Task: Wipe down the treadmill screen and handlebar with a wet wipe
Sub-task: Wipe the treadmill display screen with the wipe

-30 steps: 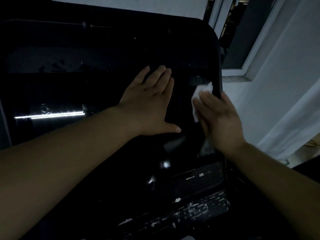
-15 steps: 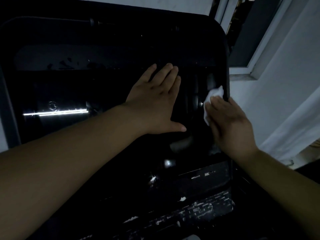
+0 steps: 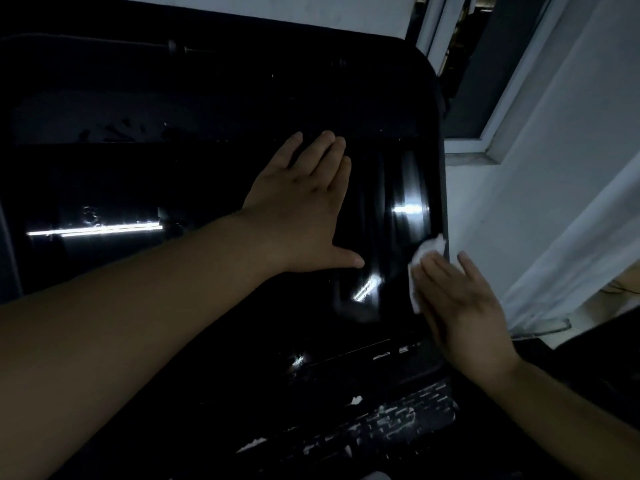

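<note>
Wiping the dark treadmill screen

Left hand lies flat, fingers straight, on the glass; right hand presses the white wet wipe with straight fingers at the screen's right edge.

The treadmill screen is spread across the left and middle of the view, with the left hand laid flat on its middle part. The wet wipe is pressed against the screen's right edge under the fingers of the right hand, which is placed to the right of the left hand and nearer the viewer. A window frame is set behind and to the right of the screen, and a wall is found further right.
</note>
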A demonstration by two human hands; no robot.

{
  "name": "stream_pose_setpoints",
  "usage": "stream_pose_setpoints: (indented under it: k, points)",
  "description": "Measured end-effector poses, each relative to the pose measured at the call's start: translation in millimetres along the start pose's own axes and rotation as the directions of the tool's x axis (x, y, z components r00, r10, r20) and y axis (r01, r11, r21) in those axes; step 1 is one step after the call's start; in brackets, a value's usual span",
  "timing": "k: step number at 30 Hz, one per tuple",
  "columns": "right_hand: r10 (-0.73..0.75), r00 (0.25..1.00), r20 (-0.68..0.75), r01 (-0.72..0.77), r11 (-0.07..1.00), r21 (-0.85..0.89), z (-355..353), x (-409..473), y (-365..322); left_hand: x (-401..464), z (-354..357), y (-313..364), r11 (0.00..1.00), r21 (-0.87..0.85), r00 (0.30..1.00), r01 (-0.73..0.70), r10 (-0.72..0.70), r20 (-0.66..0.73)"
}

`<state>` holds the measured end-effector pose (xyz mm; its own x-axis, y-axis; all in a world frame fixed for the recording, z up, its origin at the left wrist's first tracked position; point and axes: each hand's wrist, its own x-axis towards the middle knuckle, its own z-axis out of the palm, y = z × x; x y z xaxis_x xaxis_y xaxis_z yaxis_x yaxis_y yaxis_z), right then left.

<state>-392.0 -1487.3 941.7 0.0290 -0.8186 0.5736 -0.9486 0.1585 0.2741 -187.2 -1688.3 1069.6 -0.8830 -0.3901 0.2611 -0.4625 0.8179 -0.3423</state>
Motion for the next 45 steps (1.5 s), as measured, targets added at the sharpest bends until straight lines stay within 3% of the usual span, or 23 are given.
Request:
stream_pose_setpoints:
  k: [7, 11, 19, 26, 28, 32, 34, 37, 40, 42, 45]
  points:
    - [0.041, 0.991, -0.125, -0.044, 0.999, -0.021, -12, 124, 32, 0, 2, -2, 1.0, -0.002, 1.0, -0.005, 0.005, -0.001]
    - [0.102, 0.981, -0.164, -0.103, 0.995, 0.002, -7, 152, 32, 0, 2, -2, 1.0, -0.013, 1.0, -0.009, 0.009, 0.004]
    - [0.088, 0.995, -0.037, -0.085, 0.993, 0.079, -2, 36, -27, 1, 0, -4, 1.0, -0.018, 0.999, -0.02, 0.021, 0.032]
    - [0.042, 0.997, -0.072, -0.033, 0.991, 0.13, 7, -27, -45, 0, -5, -4, 0.999, -0.034, 0.999, -0.02, 0.022, 0.049]
    - [0.114, 0.99, -0.079, -0.107, 0.99, 0.093, 7, -26, -39, 0, -9, -5, 0.998, -0.063, 0.998, -0.022, 0.026, 0.066]
    - [0.418, 0.905, -0.083, -0.407, 0.905, 0.123, 11, -13, -58, -2, -17, -13, 0.989, -0.135, 0.99, -0.055, 0.071, 0.119]
    - [0.429, 0.898, -0.099, -0.405, 0.893, 0.197, 11, -6, -87, -3, -17, -14, 0.987, -0.148, 0.991, -0.069, 0.085, 0.1]
    - [0.32, 0.939, -0.124, -0.275, 0.918, 0.287, 10, -4, -126, -4, -15, -11, 0.985, -0.154, 0.994, -0.073, 0.084, 0.068]
    - [0.234, 0.962, -0.137, -0.192, 0.944, 0.267, 9, -13, -122, -9, -17, -13, 0.982, -0.167, 0.995, -0.084, 0.091, 0.039]
    - [0.269, 0.956, -0.114, -0.239, 0.945, 0.221, 11, -23, -101, -18, -17, -19, 0.983, -0.158, 0.995, -0.09, 0.095, 0.027]
    - [0.462, 0.886, -0.044, -0.448, 0.875, 0.183, 13, -34, -73, -32, -15, -29, 0.985, -0.154, 0.996, -0.075, 0.083, 0.041]
